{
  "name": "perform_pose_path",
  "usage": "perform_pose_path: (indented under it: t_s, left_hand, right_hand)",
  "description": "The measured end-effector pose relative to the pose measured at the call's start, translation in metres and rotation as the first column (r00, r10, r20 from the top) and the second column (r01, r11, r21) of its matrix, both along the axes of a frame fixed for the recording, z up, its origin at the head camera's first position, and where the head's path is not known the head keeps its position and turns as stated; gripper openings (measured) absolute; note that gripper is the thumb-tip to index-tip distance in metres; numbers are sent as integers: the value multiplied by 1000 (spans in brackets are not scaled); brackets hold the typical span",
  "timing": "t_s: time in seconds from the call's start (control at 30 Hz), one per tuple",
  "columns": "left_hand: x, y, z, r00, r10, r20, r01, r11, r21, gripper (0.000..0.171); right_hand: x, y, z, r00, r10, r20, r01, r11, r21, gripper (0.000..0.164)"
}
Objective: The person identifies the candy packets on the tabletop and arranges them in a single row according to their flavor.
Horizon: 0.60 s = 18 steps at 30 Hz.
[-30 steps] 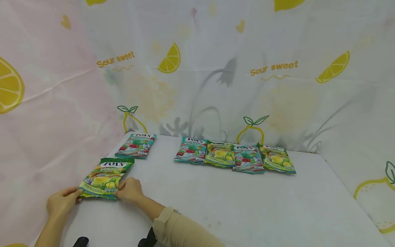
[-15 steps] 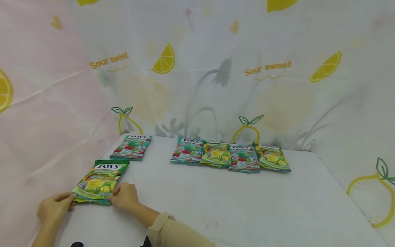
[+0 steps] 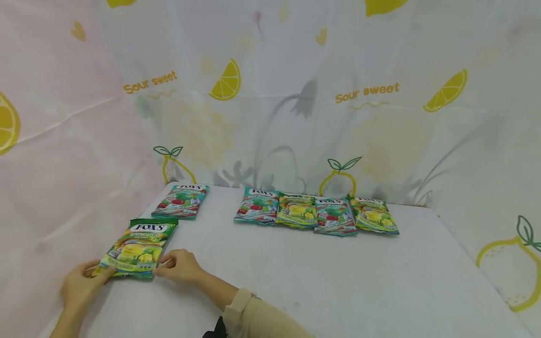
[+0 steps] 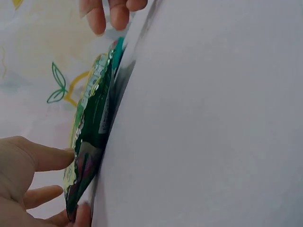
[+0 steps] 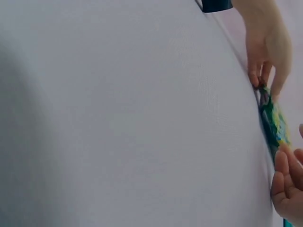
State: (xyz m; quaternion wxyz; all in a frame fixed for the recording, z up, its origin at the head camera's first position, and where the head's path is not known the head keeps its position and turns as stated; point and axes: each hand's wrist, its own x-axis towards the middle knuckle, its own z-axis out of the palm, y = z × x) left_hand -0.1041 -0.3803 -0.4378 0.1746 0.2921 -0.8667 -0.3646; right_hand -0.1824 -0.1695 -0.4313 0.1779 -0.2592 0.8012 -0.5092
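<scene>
A green and yellow Fox's Springtea candy bag (image 3: 136, 246) lies face up at the table's left side. My left hand (image 3: 82, 286) pinches its near left corner, thumb on top. In the left wrist view, that thumb (image 4: 54, 158) presses the printed face and fingertips reach the underside. My right hand (image 3: 182, 268) is at the near right corner with fingers loosely bent. Its fingertips show just off the bag's end (image 4: 118, 42) in the left wrist view. The right wrist view has the right hand (image 5: 289, 184) beside the bag (image 5: 274, 120).
Beyond this bag lies a teal Fox's Mint Blossom bag (image 3: 181, 202). Farther right, a back row alternates teal bags (image 3: 257, 206) and yellow bags (image 3: 297, 211), side by side. A lemon-print cloth (image 3: 270, 94) stands behind the white table (image 3: 317, 281).
The head view has shifted a little. The bag has slid slightly toward me. My right fingers have loosened from its near right corner, while my left thumb has moved further onto the bag.
</scene>
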Motion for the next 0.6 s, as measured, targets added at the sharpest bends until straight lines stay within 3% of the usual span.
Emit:
perform_pose_path:
  t_s: [0.2,0.3,0.37,0.5,0.6]
  left_hand:
    - [-6,24,9,995,-91,51,100,973,-210,54]
    - [-8,42,15,994,-111,9,109,957,-268,47]
    - [-11,55,18,987,-148,-63,123,946,-299,42]
    - [-19,78,17,951,-237,-200,134,895,-426,32]
    - [-27,95,17,900,-321,-295,147,860,-489,27]
  right_hand:
    - [0,17,7,1000,14,-11,-15,999,-47,22]
    - [-2,27,10,1000,20,-22,-21,997,-77,23]
    - [-4,34,14,999,17,-31,-20,996,-87,23]
    - [-8,44,20,998,24,-64,-30,995,-94,24]
    - [-12,54,24,994,36,-102,-45,995,-91,26]
